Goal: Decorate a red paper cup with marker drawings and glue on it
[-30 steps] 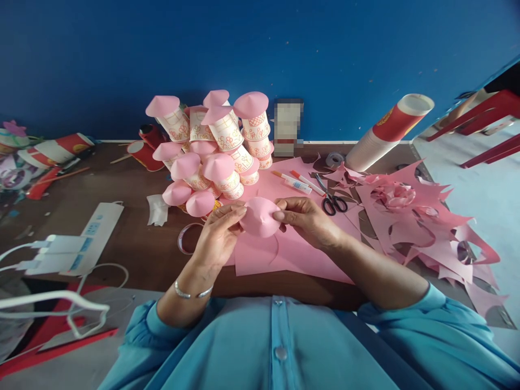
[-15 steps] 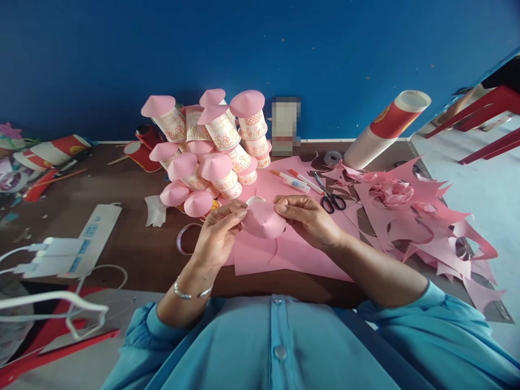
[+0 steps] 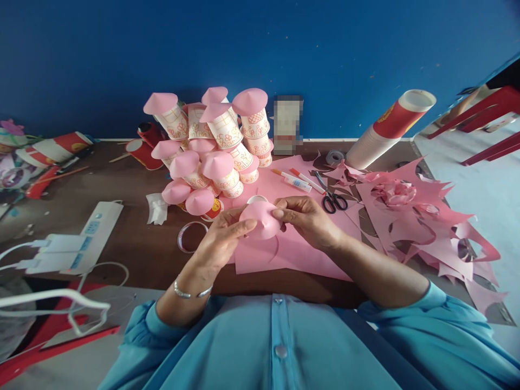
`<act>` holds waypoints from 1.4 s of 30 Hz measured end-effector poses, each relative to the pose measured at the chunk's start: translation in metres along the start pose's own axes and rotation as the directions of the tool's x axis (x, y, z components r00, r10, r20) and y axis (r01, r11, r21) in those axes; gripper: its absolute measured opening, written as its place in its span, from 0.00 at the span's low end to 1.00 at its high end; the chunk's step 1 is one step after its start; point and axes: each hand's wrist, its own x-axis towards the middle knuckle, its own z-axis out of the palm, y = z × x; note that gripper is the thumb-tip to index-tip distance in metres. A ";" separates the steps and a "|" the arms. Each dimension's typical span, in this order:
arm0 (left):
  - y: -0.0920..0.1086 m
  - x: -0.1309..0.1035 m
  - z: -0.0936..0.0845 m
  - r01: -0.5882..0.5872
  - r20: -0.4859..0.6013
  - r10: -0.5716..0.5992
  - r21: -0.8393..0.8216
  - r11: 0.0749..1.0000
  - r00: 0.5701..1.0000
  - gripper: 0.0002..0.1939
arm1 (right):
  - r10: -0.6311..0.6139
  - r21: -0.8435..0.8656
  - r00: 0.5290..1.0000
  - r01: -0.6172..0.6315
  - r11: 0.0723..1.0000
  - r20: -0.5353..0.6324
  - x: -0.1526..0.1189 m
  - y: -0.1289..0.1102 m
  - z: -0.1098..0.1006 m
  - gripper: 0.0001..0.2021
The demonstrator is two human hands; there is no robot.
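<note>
Between my two hands is a pink paper cone (image 3: 264, 223), its point facing up toward me. My left hand (image 3: 221, 233) pinches the cone's left edge, thumb on top and fingers beneath. On the opposite edge my right hand (image 3: 306, 219) grips it the same way, its thumb nearer the point. A white round rim (image 3: 257, 200) shows just behind the cone; the rest of it is hidden. Below lies a pink paper sheet (image 3: 260, 260). Farther back stand several decorated paper cups (image 3: 221, 132), stacked and topped with pink cones (image 3: 249, 101).
Black-handled scissors (image 3: 334, 202) and markers (image 3: 296, 180) lie on the sheet. Pink scraps (image 3: 426, 216) cover the right side, near a tall cup stack (image 3: 374, 143) leaning by the wall. A tape roll (image 3: 192, 237) and a power strip (image 3: 95, 235) sit to the left.
My left thumb has moved from the cone's edge farther onto its top. My right thumb has shifted slightly inward. The cone has tilted a little, and the camera view has shifted slightly.
</note>
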 end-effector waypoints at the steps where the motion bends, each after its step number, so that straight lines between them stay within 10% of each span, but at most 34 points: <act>1: 0.001 0.000 0.001 0.006 0.032 -0.006 0.010 1.000 0.999 0.23 | -0.002 -0.003 1.000 0.002 1.000 0.005 0.000 0.000 0.000 0.30; 26: 0.001 -0.002 0.011 0.071 0.074 -0.065 -0.092 0.993 0.995 0.20 | -0.010 -0.043 1.000 0.011 0.999 0.012 -0.002 -0.005 0.001 0.32; 42: -0.006 0.013 -0.020 -0.099 -0.244 0.125 0.116 0.988 0.962 0.28 | -0.056 -0.169 0.990 0.033 0.985 -0.132 0.018 0.011 -0.021 0.33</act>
